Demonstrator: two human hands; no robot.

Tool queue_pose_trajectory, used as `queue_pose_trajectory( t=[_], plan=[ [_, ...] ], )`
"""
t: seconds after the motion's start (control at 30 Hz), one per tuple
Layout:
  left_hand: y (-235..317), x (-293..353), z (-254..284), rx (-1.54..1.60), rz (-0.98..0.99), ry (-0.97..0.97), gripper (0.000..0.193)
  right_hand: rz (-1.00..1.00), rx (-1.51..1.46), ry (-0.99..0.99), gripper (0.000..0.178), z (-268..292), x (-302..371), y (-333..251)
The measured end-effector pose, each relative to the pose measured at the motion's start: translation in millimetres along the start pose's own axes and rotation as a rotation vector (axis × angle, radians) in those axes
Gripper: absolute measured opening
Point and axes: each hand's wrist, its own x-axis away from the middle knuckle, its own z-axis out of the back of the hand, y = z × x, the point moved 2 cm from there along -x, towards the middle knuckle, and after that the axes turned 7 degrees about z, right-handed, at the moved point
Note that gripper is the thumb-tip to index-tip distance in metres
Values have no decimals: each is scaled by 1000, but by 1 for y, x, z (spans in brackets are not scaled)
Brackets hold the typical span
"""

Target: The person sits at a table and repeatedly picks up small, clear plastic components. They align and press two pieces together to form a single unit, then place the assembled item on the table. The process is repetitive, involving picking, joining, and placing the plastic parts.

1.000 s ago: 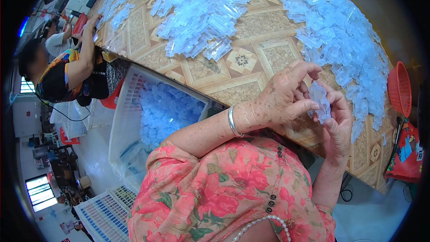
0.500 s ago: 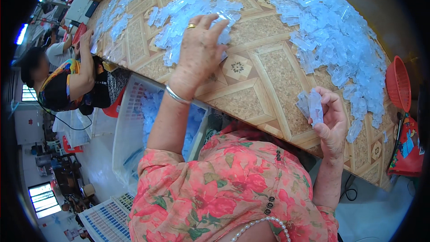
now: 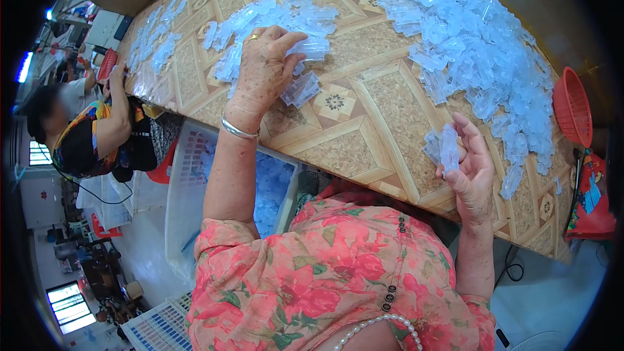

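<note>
My left hand (image 3: 263, 68) is at the near side of a middle pile of clear plastic pieces (image 3: 279, 13). Its thumb and forefinger close on one clear plastic piece (image 3: 316, 48) at the pile's right edge. Below those fingers, a few more pieces (image 3: 301, 90) lie on the table. Over the table's front edge, my right hand (image 3: 476, 179) grips another clear plastic piece (image 3: 449, 149) upright between thumb and fingers. Just behind that one, some loose pieces (image 3: 431, 145) show, partly covered. A far larger pile (image 3: 481, 45) spreads beyond my right hand.
The patterned table (image 3: 390, 110) carries a smaller scatter of pieces (image 3: 156, 39) at far left. A red basket (image 3: 573, 107) stands at the right edge. Below the front edge, a white crate (image 3: 185, 188) holds more pieces. A co-worker (image 3: 97, 123) sits at the left.
My left hand has shifted slightly left and its thumb and forefinger have closed on a clear piece. The right hand still holds its piece, its fingers now a little more raised.
</note>
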Motion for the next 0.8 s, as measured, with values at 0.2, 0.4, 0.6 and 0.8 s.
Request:
queue_pose_trajectory(
  t=[0.2, 0.4, 0.6, 0.8],
  plan=[
    [-6, 0, 1, -22, 13, -117, 48, -59, 28, 7, 104, -2, 0, 1],
    [-6, -7, 8, -94, -6, -157, 43, -41, 40, -6, 100, -2, 1, -2],
    [-6, -11, 12, -57, 14, -195, 45, -37, 43, 8, 98, -3, 1, -2],
    [-18, -10, 7, 198, 109, -132, 35, -28, 54, 10, 96, -1, 2, -2]
  ],
)
